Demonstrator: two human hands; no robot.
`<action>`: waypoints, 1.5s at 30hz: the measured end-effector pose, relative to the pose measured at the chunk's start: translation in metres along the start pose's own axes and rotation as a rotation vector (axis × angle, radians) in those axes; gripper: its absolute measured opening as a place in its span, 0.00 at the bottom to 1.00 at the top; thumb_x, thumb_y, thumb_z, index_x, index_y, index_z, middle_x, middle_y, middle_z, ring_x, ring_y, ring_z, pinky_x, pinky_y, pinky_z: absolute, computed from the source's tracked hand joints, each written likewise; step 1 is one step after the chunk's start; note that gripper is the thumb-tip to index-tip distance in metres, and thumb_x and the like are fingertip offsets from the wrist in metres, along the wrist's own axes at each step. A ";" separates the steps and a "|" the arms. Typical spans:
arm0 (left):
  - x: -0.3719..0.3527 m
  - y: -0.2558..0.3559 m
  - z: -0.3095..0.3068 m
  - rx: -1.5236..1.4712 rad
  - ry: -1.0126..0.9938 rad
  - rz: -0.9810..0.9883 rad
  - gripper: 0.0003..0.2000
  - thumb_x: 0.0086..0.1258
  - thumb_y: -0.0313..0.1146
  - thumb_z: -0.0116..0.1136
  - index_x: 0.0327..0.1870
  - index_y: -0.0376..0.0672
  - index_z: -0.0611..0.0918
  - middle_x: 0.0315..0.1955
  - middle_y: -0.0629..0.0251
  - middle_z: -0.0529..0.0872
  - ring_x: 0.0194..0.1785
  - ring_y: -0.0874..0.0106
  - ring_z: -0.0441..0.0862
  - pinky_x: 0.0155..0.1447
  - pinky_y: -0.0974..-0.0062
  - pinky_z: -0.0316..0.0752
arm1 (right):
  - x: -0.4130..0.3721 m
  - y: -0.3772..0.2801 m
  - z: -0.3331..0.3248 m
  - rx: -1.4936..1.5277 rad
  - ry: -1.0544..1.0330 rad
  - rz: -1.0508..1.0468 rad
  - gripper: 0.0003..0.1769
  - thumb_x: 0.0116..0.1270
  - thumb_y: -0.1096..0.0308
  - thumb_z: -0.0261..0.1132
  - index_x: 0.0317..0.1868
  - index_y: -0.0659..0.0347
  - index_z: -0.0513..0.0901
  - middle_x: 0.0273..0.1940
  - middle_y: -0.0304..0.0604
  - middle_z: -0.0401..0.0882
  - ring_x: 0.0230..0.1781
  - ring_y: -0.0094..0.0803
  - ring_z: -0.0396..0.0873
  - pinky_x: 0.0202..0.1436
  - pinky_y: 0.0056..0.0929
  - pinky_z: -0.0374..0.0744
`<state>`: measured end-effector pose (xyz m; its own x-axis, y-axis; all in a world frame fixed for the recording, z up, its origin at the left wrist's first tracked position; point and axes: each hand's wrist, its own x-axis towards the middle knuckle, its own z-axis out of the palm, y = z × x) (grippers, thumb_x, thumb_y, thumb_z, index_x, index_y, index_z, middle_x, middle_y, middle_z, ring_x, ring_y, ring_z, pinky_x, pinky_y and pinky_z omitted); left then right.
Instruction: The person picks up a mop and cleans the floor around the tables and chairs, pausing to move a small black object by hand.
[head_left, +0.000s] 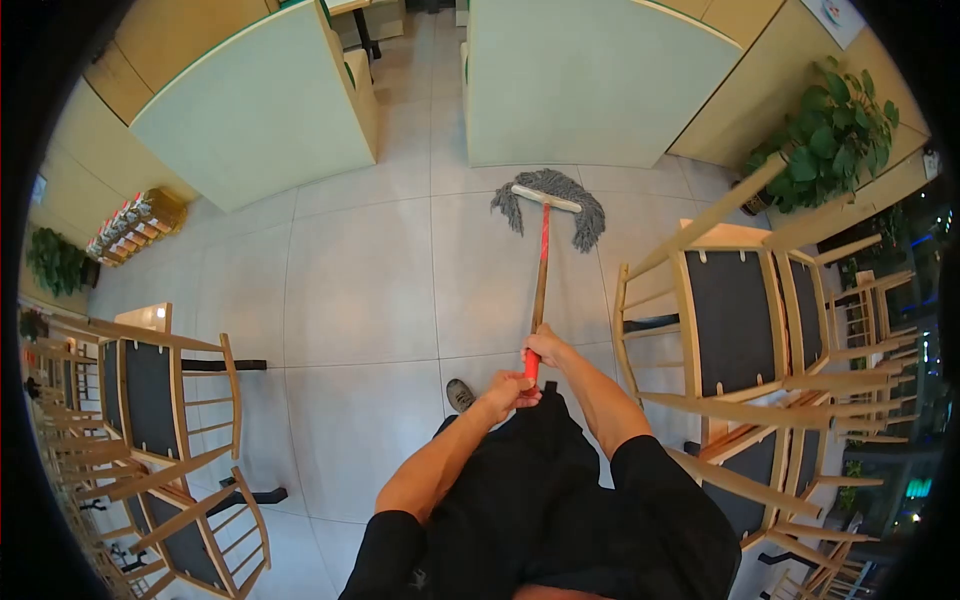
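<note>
Both hands are closed round the handle of a mop (541, 275), whose pole is wood with red sections. My left hand (509, 391) grips the red end close to my body. Just above it, my right hand (542, 345) holds the pole. At the far end, the grey string mop head (590, 212) lies spread on the tiled floor (360, 270), with a pale crossbar across it.
Upturned wooden chairs rest on tables at right (733, 320) and left (152, 400). Two pale partitions (270, 100) (590, 80) stand ahead with an aisle between. A potted plant (830, 135) is at upper right, bottles (140, 225) at left. My shoe (460, 395) shows below.
</note>
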<state>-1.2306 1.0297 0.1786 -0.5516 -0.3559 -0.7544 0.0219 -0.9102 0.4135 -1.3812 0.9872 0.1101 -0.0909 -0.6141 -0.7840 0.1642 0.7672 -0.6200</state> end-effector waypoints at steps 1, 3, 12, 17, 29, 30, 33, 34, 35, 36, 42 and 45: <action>0.003 0.016 -0.003 -0.001 0.041 0.016 0.08 0.62 0.26 0.54 0.39 0.31 0.74 0.30 0.55 0.79 0.30 0.66 0.81 0.34 0.72 0.81 | 0.008 -0.012 0.003 -0.011 -0.003 0.009 0.14 0.54 0.83 0.56 0.40 0.77 0.62 0.21 0.51 0.71 0.18 0.39 0.75 0.21 0.37 0.78; 0.007 0.045 -0.011 -0.028 0.073 0.025 0.08 0.62 0.26 0.55 0.38 0.31 0.74 0.29 0.55 0.79 0.30 0.66 0.81 0.33 0.72 0.81 | 0.025 -0.040 0.014 0.052 -0.050 0.053 0.06 0.53 0.82 0.58 0.30 0.74 0.69 0.21 0.51 0.72 0.18 0.40 0.76 0.23 0.37 0.79; 0.021 0.149 -0.058 0.211 0.117 -0.077 0.10 0.58 0.27 0.54 0.39 0.34 0.75 0.29 0.56 0.81 0.27 0.70 0.81 0.29 0.72 0.78 | 0.170 -0.090 0.027 0.318 -0.075 0.170 0.04 0.54 0.79 0.58 0.30 0.71 0.72 0.23 0.51 0.74 0.22 0.42 0.77 0.32 0.42 0.81; 0.042 0.178 -0.057 0.984 0.499 -0.025 0.14 0.57 0.35 0.54 0.40 0.36 0.75 0.31 0.50 0.81 0.34 0.59 0.81 0.38 0.64 0.75 | 0.245 -0.132 0.034 0.286 -0.082 0.211 0.02 0.54 0.82 0.55 0.30 0.72 0.70 0.25 0.54 0.73 0.24 0.43 0.76 0.31 0.42 0.80; -0.039 0.155 -0.128 0.670 0.653 0.028 0.16 0.54 0.37 0.58 0.39 0.38 0.75 0.29 0.51 0.79 0.37 0.56 0.78 0.41 0.65 0.71 | 0.232 -0.107 0.162 0.156 -0.079 0.279 0.08 0.52 0.87 0.54 0.32 0.72 0.66 0.26 0.53 0.69 0.22 0.42 0.73 0.25 0.42 0.79; -0.045 0.140 -0.139 0.675 0.655 0.036 0.16 0.54 0.37 0.58 0.39 0.38 0.75 0.29 0.51 0.79 0.37 0.56 0.78 0.41 0.65 0.71 | 0.223 -0.105 0.176 0.102 -0.085 0.271 0.08 0.52 0.87 0.54 0.34 0.73 0.66 0.26 0.53 0.69 0.22 0.43 0.73 0.24 0.43 0.79; -0.050 0.076 -0.174 0.583 0.655 0.074 0.16 0.54 0.37 0.58 0.38 0.36 0.74 0.28 0.52 0.79 0.35 0.58 0.78 0.40 0.65 0.70 | 0.197 -0.085 0.213 0.006 -0.094 0.227 0.10 0.52 0.87 0.53 0.36 0.75 0.65 0.26 0.53 0.69 0.22 0.43 0.74 0.23 0.44 0.79; -0.053 0.057 -0.187 0.535 0.674 0.103 0.16 0.54 0.37 0.59 0.38 0.35 0.74 0.27 0.53 0.79 0.34 0.60 0.78 0.39 0.66 0.70 | 0.189 -0.075 0.228 -0.039 -0.102 0.196 0.11 0.51 0.87 0.53 0.37 0.75 0.65 0.27 0.53 0.69 0.22 0.43 0.74 0.23 0.44 0.79; -0.062 0.035 -0.195 0.485 0.687 0.120 0.16 0.54 0.37 0.59 0.38 0.34 0.74 0.26 0.54 0.78 0.33 0.61 0.77 0.38 0.66 0.70 | 0.182 -0.058 0.238 -0.015 -0.140 0.152 0.14 0.51 0.86 0.53 0.41 0.76 0.64 0.29 0.54 0.69 0.22 0.43 0.74 0.23 0.44 0.79; -0.075 0.024 -0.195 0.489 0.682 0.107 0.16 0.54 0.37 0.59 0.38 0.34 0.74 0.26 0.54 0.78 0.33 0.61 0.77 0.38 0.66 0.70 | 0.181 -0.042 0.247 -0.007 -0.134 0.163 0.14 0.51 0.86 0.53 0.41 0.76 0.64 0.29 0.54 0.69 0.22 0.43 0.74 0.23 0.44 0.79; -0.162 -0.033 -0.192 0.221 0.617 0.090 0.13 0.57 0.32 0.56 0.40 0.35 0.73 0.21 0.65 0.74 0.21 0.76 0.72 0.27 0.76 0.67 | 0.107 0.038 0.303 -0.184 -0.005 0.121 0.21 0.51 0.85 0.55 0.46 0.75 0.60 0.30 0.55 0.69 0.21 0.42 0.74 0.21 0.44 0.78; -0.212 -0.087 -0.204 0.222 0.592 0.112 0.14 0.58 0.31 0.56 0.43 0.35 0.72 0.19 0.70 0.71 0.17 0.80 0.68 0.23 0.79 0.65 | 0.054 0.083 0.322 -0.413 -0.006 0.058 0.25 0.52 0.75 0.59 0.49 0.75 0.60 0.37 0.59 0.72 0.30 0.47 0.77 0.21 0.43 0.78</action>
<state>-0.9457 1.1412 0.1989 -0.0011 -0.5604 -0.8282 -0.1560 -0.8180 0.5537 -1.0560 0.9582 0.0261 -0.0876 -0.5675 -0.8187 -0.2388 0.8099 -0.5358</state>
